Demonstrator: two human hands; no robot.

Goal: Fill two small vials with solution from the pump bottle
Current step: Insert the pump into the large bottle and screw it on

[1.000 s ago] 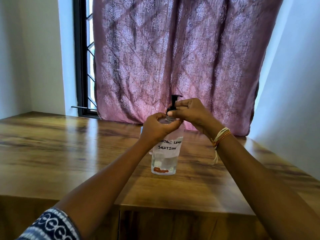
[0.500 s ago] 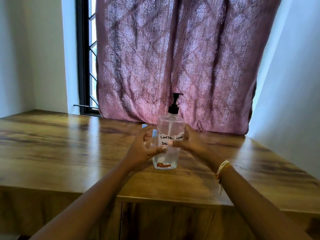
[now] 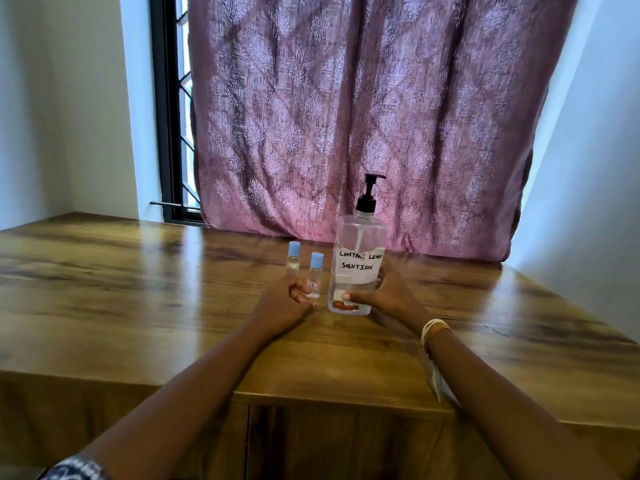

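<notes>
Two small vials (image 3: 293, 259) (image 3: 315, 273) with blue caps now show near the back edge of the table (image 3: 138, 306); before, the hands hid them. The left hand (image 3: 282, 306) has dropped from the pump top and curls around the vials' bottoms. Next, the pump bottle (image 3: 358, 265) stands upright, just beside them. The right hand (image 3: 384, 294) grips its base. The vials look ready for uncapping.

The left hand (image 3: 282, 306) covers the base of the far vial (image 3: 293, 259). The right hand (image 3: 384, 294) hides the bottle's (image 3: 358, 244) lower right side. The near vial's (image 3: 315, 275) small label is unreadable. Both arms run off the bottom edge.
</notes>
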